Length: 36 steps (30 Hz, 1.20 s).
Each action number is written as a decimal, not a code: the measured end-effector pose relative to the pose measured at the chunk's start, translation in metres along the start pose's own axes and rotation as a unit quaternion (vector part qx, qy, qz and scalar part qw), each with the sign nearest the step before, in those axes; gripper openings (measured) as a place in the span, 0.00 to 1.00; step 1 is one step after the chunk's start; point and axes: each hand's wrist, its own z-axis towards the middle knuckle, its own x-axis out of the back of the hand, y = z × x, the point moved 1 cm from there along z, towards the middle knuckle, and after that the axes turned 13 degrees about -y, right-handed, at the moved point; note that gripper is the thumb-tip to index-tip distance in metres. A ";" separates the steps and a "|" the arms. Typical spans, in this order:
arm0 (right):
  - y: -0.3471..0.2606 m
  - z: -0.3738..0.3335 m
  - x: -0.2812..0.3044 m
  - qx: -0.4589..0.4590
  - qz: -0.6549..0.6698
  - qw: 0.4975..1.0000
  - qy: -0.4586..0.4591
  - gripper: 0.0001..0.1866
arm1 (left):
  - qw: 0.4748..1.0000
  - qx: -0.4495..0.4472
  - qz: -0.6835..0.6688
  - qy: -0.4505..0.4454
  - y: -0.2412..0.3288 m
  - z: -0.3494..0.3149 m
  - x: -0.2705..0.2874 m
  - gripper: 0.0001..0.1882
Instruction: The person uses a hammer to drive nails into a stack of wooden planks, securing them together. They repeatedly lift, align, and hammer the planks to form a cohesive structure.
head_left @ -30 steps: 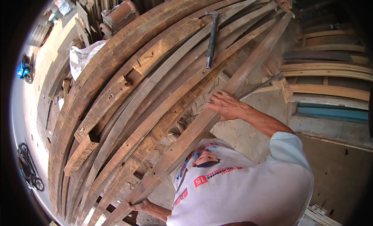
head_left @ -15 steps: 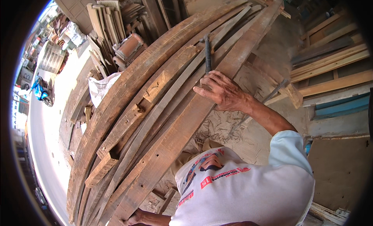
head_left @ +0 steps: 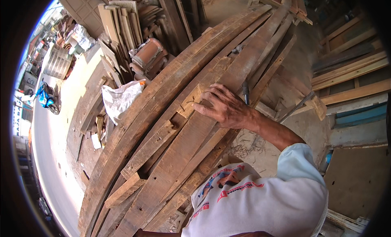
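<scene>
My right hand (head_left: 224, 106) lies across a long brown wooden plank (head_left: 179, 149), its fingers bent over the far edge. The plank rests on top of other long timbers and has a few small holes. At the bottom edge only a sliver of my left hand (head_left: 141, 233) shows by the plank's near end, and its fingers are hidden. A dark hammer handle (head_left: 245, 93) sticks out from under the plank beside my right wrist. Its metal head (head_left: 237, 48) peeks out on the far side. Short notched wood blocks (head_left: 150, 147) sit just left of the plank.
A thick curved beam (head_left: 150, 90) runs along the left of the stack. Behind it are a white sack (head_left: 120, 99), a reddish roll-shaped piece (head_left: 148, 55) and upright boards (head_left: 120, 25). Lumber (head_left: 350, 70) is stacked at right; a road (head_left: 49, 155) passes at left.
The plank has slid left across the timbers, my right hand moving with it. It now covers most of the hammer. My left hand has dropped mostly out of the picture. The view has shifted slightly.
</scene>
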 end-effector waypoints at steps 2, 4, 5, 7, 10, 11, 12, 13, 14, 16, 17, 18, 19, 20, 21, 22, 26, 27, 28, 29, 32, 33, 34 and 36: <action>-0.002 0.026 -0.010 0.016 -0.010 1.000 0.014 0.30 | 1.000 0.011 0.014 0.022 -0.019 0.010 -0.010 0.25; -0.001 0.054 -0.020 0.027 -0.006 0.999 0.023 0.32 | 0.998 0.028 0.023 0.042 -0.041 0.016 -0.031 0.26; 0.004 0.069 -0.021 0.029 0.000 0.999 0.023 0.33 | 0.998 0.038 0.025 0.046 -0.053 0.021 -0.043 0.27; 0.024 0.096 -0.036 0.012 -0.011 1.000 0.009 0.46 | 0.997 0.056 0.021 0.055 -0.072 0.032 -0.062 0.28; 0.046 0.126 -0.040 -0.009 -0.005 0.999 -0.042 0.52 | 0.994 0.080 0.014 0.076 -0.095 0.042 -0.085 0.30; 0.049 0.132 -0.041 -0.019 -0.006 0.998 -0.063 0.56 | 0.993 0.085 0.013 0.085 -0.100 0.044 -0.091 0.31; 0.052 0.137 -0.044 -0.017 -0.020 0.997 -0.078 0.54 | 0.992 0.088 0.011 0.094 -0.104 0.046 -0.098 0.32; 0.057 0.141 -0.048 -0.015 -0.034 0.995 -0.094 0.52 | 0.990 0.092 0.010 0.104 -0.109 0.048 -0.106 0.33; 0.059 0.145 -0.052 -0.011 -0.045 0.993 -0.110 0.51 | 0.989 0.095 0.010 0.115 -0.112 0.050 -0.113 0.33; 0.052 0.157 -0.050 -0.029 -0.010 0.982 -0.188 0.52 | 0.985 0.095 0.004 0.146 -0.110 0.055 -0.126 0.35; 0.043 0.168 -0.049 -0.031 0.013 0.973 -0.227 0.53 | 0.983 0.092 0.005 0.158 -0.110 0.059 -0.133 0.36; 0.026 0.182 -0.052 -0.005 0.033 0.977 -0.211 0.54 | 0.983 0.088 0.002 0.164 -0.108 0.062 -0.136 0.37; 0.011 0.197 -0.052 0.020 0.054 0.979 -0.195 0.55 | 0.985 0.096 -0.011 0.141 -0.110 0.069 -0.121 0.38; -0.002 0.209 -0.051 0.038 0.067 0.980 -0.182 0.56 | 0.985 0.110 0.001 0.132 -0.113 0.069 -0.149 0.39; -0.014 0.220 -0.055 0.059 0.083 0.976 -0.190 0.56 | 0.987 0.105 0.004 0.120 -0.116 0.070 -0.155 0.39; -0.025 0.232 -0.060 0.085 0.101 0.972 -0.197 0.56 | 0.989 0.104 0.007 0.104 -0.119 0.072 -0.165 0.40; -0.060 0.279 -0.088 0.173 0.113 0.961 -0.185 0.52 | 0.988 0.125 -0.012 0.089 -0.137 0.102 -0.189 0.41; -0.062 0.284 -0.089 0.175 0.125 0.962 -0.170 0.51 | 0.988 0.124 -0.033 0.086 -0.141 0.108 -0.188 0.40; -0.064 0.289 -0.089 0.177 0.138 0.962 -0.157 0.49 | 0.988 0.123 -0.034 0.082 -0.146 0.121 -0.178 0.40; -0.064 0.296 -0.088 0.183 0.157 0.960 -0.141 0.48 | 0.982 0.139 -0.122 0.036 -0.141 0.131 -0.169 0.38; -0.050 0.314 -0.094 0.220 0.144 0.959 -0.107 0.45 | 0.995 0.092 -0.040 0.000 -0.152 0.149 -0.187 0.40; -0.049 0.321 -0.097 0.219 0.146 0.959 -0.105 0.45 | 0.988 0.143 0.051 0.034 -0.157 0.143 -0.184 0.40; -0.047 0.326 -0.102 0.220 0.148 0.959 -0.103 0.44 | 0.971 0.225 0.067 -0.034 -0.154 0.137 -0.173 0.41; -0.042 0.337 -0.124 0.212 0.110 0.963 -0.124 0.43 | 0.860 0.399 0.271 -0.165 -0.136 0.110 -0.147 0.41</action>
